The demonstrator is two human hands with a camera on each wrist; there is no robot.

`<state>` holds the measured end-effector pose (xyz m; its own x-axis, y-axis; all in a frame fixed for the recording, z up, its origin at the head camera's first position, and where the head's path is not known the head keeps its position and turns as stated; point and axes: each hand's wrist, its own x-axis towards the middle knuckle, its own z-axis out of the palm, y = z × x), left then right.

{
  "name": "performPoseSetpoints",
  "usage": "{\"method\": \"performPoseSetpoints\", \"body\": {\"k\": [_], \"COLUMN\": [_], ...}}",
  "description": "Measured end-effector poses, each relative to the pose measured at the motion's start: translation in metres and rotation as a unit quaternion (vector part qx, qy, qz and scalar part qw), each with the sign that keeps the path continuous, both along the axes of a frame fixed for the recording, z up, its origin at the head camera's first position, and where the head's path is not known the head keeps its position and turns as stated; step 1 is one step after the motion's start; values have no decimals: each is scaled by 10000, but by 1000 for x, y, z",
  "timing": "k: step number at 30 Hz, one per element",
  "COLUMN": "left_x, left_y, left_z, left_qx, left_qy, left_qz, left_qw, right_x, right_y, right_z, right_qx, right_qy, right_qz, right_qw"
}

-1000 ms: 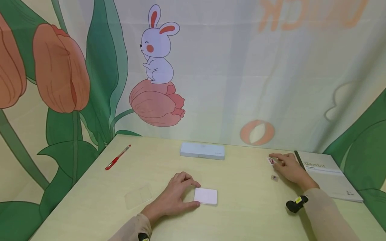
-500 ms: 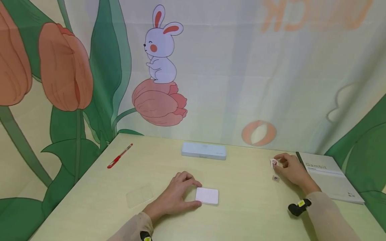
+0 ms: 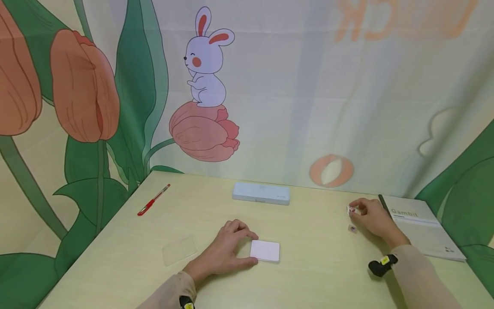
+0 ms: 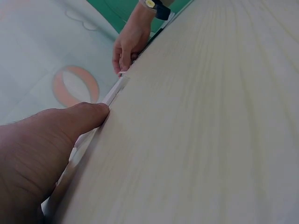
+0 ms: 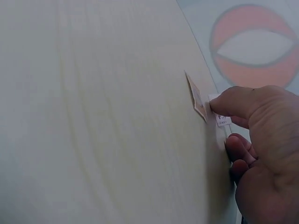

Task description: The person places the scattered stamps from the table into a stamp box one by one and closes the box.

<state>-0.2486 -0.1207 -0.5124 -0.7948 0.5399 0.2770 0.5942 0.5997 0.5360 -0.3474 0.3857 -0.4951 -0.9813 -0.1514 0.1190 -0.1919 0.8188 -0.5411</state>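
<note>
My left hand (image 3: 227,249) rests on the table and holds a flat white rectangular block with rounded corners (image 3: 265,251), thumb and index finger at its two left corners. In the left wrist view, the thumb (image 4: 88,116) presses along the block's edge. At the right, my right hand (image 3: 372,216) pinches a small stamp-like paper (image 5: 223,117) with a reddish print between thumb and fingers, just over the table. Part of that paper is covered by the thumb. A second small stamp-like paper (image 3: 353,229) lies just in front, slightly bent up in the right wrist view.
A grey notebook (image 3: 420,227) marked "Gambit" lies beside the right hand. At the back stands a pale blue pencil case (image 3: 260,193). A red pen (image 3: 153,200) and a clear plastic lid (image 3: 179,250) lie to the left. A printed curtain (image 3: 270,94) hangs behind the table.
The right fingers have closed in on the reddish paper and tilted it up from its flatter pose. The left hand and white block stay put; the whole view has shifted slightly.
</note>
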Motion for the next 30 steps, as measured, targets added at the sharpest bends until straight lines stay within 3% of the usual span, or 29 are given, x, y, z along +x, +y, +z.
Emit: {"method": "performPoseSetpoints", "body": {"k": [7,18,30], "left_x": [0,2,0], "left_y": [-1,0,0], "left_z": [0,1,-1], "left_qx": [-11,1,24], "left_qy": [6,-82,-15], "left_qz": [-22,-9,-37], "left_qw": [10000,10000,10000], "right_x": [2,12,30], "right_y": [-3,-6,-31], "right_z": [2,0,24], "right_qx": [-291,-627,-2129], "right_qy": [-44,557,1043], "right_qz": [-173,-554,-599], "right_qw": [9994,9949,9696]}}
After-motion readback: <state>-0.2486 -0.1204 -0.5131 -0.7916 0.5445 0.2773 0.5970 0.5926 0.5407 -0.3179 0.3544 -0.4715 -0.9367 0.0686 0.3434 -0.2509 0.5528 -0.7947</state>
